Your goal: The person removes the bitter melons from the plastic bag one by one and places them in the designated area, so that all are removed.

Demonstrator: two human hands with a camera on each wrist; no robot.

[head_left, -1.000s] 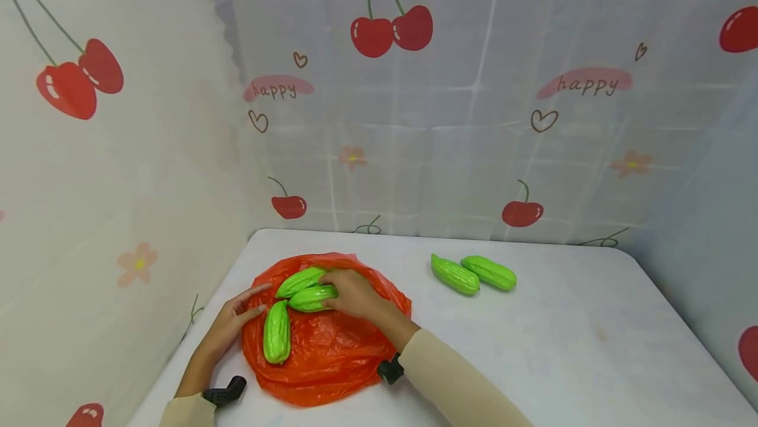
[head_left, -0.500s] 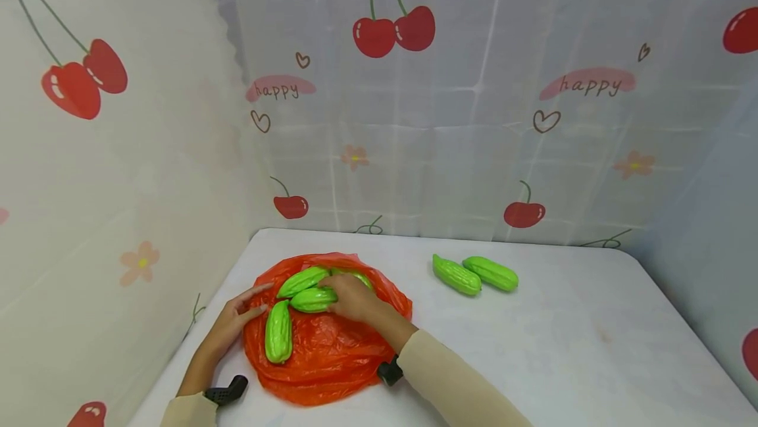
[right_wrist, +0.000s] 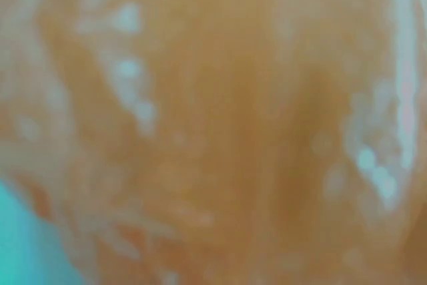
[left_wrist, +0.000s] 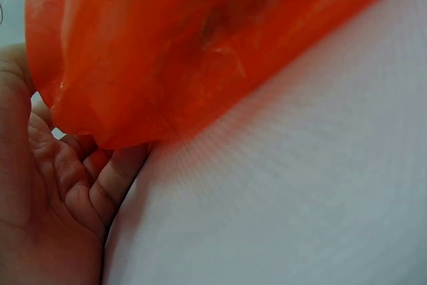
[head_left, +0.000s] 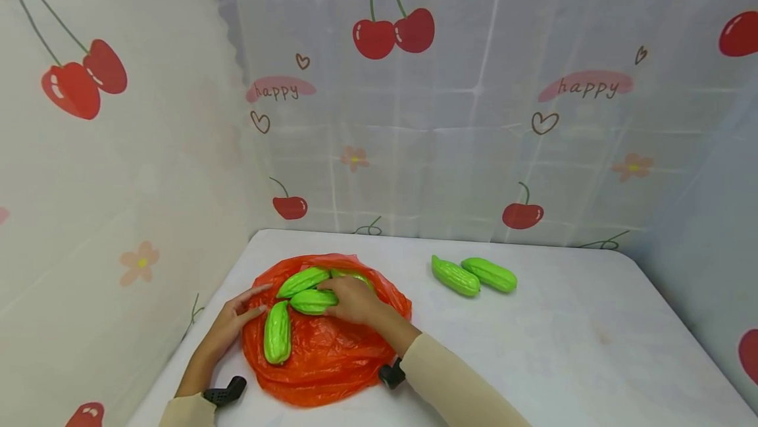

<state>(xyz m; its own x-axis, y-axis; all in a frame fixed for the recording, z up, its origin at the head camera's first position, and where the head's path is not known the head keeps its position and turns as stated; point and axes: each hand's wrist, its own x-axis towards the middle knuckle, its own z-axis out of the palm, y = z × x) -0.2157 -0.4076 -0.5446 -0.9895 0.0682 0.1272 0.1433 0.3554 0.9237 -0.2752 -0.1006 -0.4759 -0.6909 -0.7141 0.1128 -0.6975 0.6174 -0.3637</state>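
An orange-red plastic bag (head_left: 331,361) lies spread on the white table, with several green bitter melons on it. My right hand (head_left: 354,301) grips the right end of the middle bitter melon (head_left: 310,301), thumb below and fingers above. Another bitter melon (head_left: 304,281) lies just behind it, and one bitter melon (head_left: 358,276) is partly hidden behind my hand. At the left is an upright-lying bitter melon (head_left: 277,333). My left hand (head_left: 229,323) rests at the bag's left edge with fingers extended; the left wrist view shows the bag (left_wrist: 153,51) against its fingers.
Two more bitter melons, one on the left (head_left: 455,276) and one on the right (head_left: 489,274), lie side by side on the table (head_left: 568,341) beyond the bag. Cherry-printed curtains (head_left: 438,150) stand behind and at both sides. The right wrist view is blurred orange plastic.
My right hand has come slightly nearer to me, uncovering part of the bitter melon behind it. The left hand stays at the bag's edge.
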